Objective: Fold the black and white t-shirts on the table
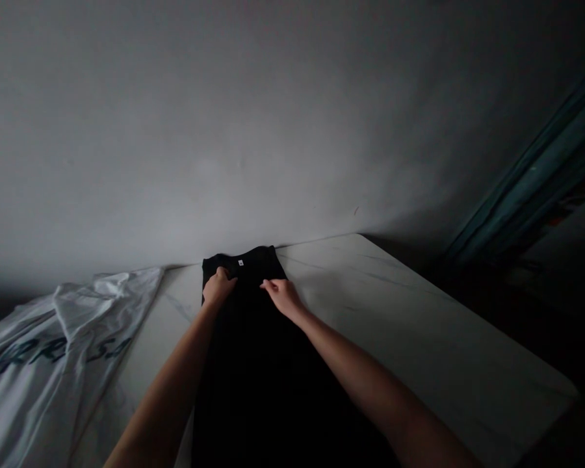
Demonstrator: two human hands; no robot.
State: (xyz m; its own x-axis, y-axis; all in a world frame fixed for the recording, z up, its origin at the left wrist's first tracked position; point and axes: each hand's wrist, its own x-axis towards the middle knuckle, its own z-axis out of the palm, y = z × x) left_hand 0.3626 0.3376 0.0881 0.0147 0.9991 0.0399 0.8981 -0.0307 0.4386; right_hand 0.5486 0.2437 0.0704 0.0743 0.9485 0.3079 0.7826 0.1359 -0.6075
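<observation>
A long black garment [253, 364] lies spread on the marble-patterned table, its waist end towards the wall. A small white label [240, 263] shows near that end; whether these are trousers or a skirt, I cannot tell in the dark. On its left side, my left hand [218, 288] is closed with the fingers gripping the cloth just below the waist. My right hand [283, 297] pinches the fabric on the opposite side, at about the same height. Both forearms reach across the garment's lower part, which fades into black.
To the left, a crumpled white cloth garment [92, 305] with dark lettering hangs over the table's side. The pale table [394, 325] meets a grey wall [248, 130] at the back. Its right edge drops to a dark area with a teal structure [531, 169].
</observation>
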